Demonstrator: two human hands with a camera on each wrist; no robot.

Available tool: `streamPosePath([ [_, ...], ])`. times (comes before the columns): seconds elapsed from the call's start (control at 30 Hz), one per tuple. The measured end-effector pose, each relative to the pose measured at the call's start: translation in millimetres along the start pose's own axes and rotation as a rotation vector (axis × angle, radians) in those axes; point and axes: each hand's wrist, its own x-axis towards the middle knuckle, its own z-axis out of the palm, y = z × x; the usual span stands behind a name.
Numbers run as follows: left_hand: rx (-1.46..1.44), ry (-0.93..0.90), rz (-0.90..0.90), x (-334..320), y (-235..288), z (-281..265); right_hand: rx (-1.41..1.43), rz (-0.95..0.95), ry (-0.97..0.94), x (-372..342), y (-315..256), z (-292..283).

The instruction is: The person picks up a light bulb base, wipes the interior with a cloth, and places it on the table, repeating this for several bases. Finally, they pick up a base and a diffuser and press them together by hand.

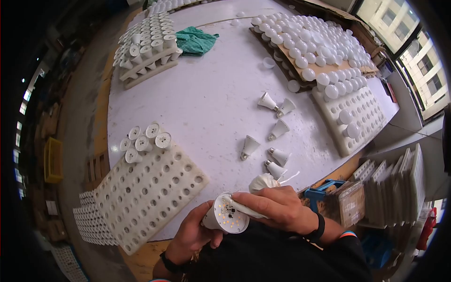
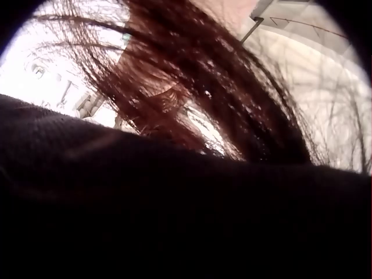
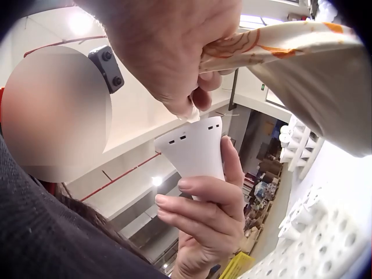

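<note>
My left hand [image 1: 188,235] grips a white LED bulb housing [image 1: 229,220] with its fingers around the tapered body. The open top faces up, showing a round board with small yellow LEDs. My right hand [image 1: 284,209] squeezes a soft white bag [image 3: 317,75] with orange markings, its bulk sticking out past the hand. The bag's narrow tip is right at the housing's rim. In the right wrist view, the housing [image 3: 195,148] stands upright with small dark slots below its rim. Hair and dark cloth fill the left wrist view, so neither hand shows there.
Several bulb housings [image 1: 250,147] lie on the table [image 1: 188,103]. A perforated white foam tray [image 1: 155,192] at left holds several upright housings. Stacked trays of housings [image 1: 148,40] stand back left beside a green cloth [image 1: 196,41]. White domes [image 1: 308,74] crowd cardboard and another tray [image 1: 361,110] at right.
</note>
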Motion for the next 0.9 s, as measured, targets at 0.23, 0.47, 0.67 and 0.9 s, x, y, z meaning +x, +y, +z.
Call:
streamPosePath([
  [0.23,0.039,0.042,-0.015,-1,3,5,-0.037,-0.03,0.004,0,0,3],
  [0.47,0.086,0.032,-0.017,-2,3,0,-0.046,-0.038,-0.002,0,-1,3],
  [0.67,0.136,-0.009,0.043,-4,3,-2,-0.083,-0.042,-0.011,-1,-1,3],
  [0.9,0.251,0.057,0.254,-11,3,2,-0.057,0.006,-0.055,-1,0,2],
])
